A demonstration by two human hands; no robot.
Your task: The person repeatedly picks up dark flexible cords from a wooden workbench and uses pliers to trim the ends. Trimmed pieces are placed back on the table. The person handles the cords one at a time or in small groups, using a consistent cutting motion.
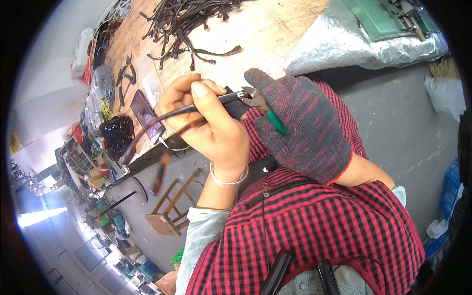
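My bare left hand is closed on dark, tortoiseshell-patterned eyeglass temples, whose curved ends stick out to the left. My right hand, in a dark grey and red knitted glove, grips green-handled cutting pliers. The pliers' jaws are at the hinge end of one temple, over the edge of the workbench. A heap of similar temples lies on the bench beyond my hands.
On the bench's left side lie a lit smartphone with a cable, black-handled pliers and bundled dark parts. A green machine rests on silver foil at upper right. A wooden stool stands on the floor, lower left.
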